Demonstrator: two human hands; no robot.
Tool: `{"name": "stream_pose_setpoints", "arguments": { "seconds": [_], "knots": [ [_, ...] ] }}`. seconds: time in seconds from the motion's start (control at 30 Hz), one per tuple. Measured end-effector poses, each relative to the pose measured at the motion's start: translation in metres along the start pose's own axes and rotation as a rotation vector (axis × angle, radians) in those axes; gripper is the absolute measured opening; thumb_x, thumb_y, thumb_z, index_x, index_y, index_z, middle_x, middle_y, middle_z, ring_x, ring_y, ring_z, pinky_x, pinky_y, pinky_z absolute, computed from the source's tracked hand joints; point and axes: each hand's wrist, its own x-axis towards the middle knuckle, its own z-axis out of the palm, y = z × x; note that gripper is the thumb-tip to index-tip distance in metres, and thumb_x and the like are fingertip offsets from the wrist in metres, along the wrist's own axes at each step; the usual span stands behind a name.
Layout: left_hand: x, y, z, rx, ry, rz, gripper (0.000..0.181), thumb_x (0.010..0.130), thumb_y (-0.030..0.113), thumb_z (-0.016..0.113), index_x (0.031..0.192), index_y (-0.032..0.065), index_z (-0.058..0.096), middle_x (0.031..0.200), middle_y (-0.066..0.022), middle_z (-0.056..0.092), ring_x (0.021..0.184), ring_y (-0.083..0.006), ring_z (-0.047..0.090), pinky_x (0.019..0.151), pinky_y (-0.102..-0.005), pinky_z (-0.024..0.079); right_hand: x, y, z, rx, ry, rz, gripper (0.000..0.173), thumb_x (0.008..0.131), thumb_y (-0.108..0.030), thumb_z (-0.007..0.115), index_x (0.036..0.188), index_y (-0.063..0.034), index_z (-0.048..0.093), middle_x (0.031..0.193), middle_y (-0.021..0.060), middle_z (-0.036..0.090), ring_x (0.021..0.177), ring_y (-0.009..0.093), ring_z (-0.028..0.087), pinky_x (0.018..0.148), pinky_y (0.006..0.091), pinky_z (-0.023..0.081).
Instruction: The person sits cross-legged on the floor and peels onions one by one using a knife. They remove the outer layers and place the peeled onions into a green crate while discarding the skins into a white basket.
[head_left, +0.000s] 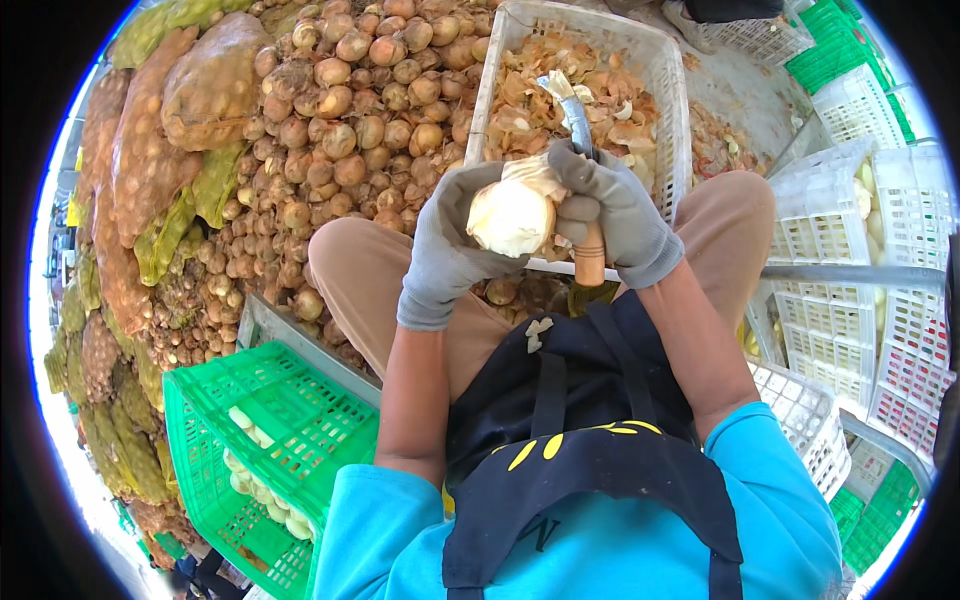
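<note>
In a grey glove, my left hand (450, 232) cups a partly peeled onion (513, 217) above my lap. Its pale flesh faces me, and a flap of dry skin (534, 174) hangs loose at its upper right. My right hand (619, 199), gloved too, grips the wooden handle (589, 255) of a knife. The curved blade (574, 116) points up and away, with a scrap of onion on its tip. My right thumb lies by the loose skin; whether it pinches it I cannot tell. Under both hands stands a white plastic crate (681, 112) of brown onion peelings (622, 135).
Unpeeled onions (352, 142) are heaped ahead and left, with filled mesh sacks (214, 82) behind. A green crate (270, 390) holding peeled onions (262, 487) stands by my left elbow. White crates (825, 217) and a metal bar (855, 275) are at my right. Peelings litter the floor (742, 90).
</note>
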Motion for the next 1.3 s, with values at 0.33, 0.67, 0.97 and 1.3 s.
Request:
{"name": "stream_pose_setpoints", "arguments": {
  "seconds": [0.33,0.67,0.97,1.3],
  "knots": [
    [0.004,-0.005,-0.008,-0.076,0.287,0.233,0.081,0.065,-0.009,0.078,0.136,0.0010,0.041,0.122,-0.0075,0.056,0.110,-0.0177,0.058,0.094,-0.0308,0.051,-0.005,0.014,0.005,-0.924,0.548,0.052,0.060,0.087,-0.030,0.070,0.131,0.0038,0.046,0.082,0.0029,0.059,0.052,0.005,0.048,0.044,0.0206,0.040],
    [0.007,0.010,-0.012,0.141,0.115,-0.073,0.049,0.070,0.001,0.077,0.112,-0.0017,0.052,0.103,-0.0073,0.062,0.092,-0.0118,0.059,0.082,-0.0266,0.050,0.003,0.021,0.017,-1.208,0.274,0.070,0.066,0.093,-0.039,0.059,0.145,-0.0051,0.038,0.072,0.0142,0.061,0.069,0.018,0.061,0.066,0.0331,0.048],
    [0.009,-0.012,-0.008,0.750,0.412,0.248,0.057,0.065,0.009,0.081,0.112,-0.0021,0.050,0.099,-0.0149,0.063,0.087,-0.0197,0.064,0.078,-0.0308,0.053,-0.042,0.033,0.028,-1.461,0.192,0.050,0.062,0.100,-0.034,0.045,0.151,-0.0055,0.024,0.070,0.0163,0.053,0.064,0.021,0.054,0.066,0.0311,0.045],
    [0.013,-0.017,-0.005,0.805,0.353,0.320,0.056,0.064,0.009,0.081,0.110,-0.0020,0.050,0.095,-0.0165,0.064,0.085,-0.0223,0.065,0.076,-0.0313,0.053,-0.018,0.037,0.015,-1.521,0.253,-0.080,0.060,0.099,-0.038,0.048,0.144,-0.0008,0.037,0.068,0.0207,0.057,0.060,0.029,0.058,0.057,0.0379,0.046]
  ]
}}
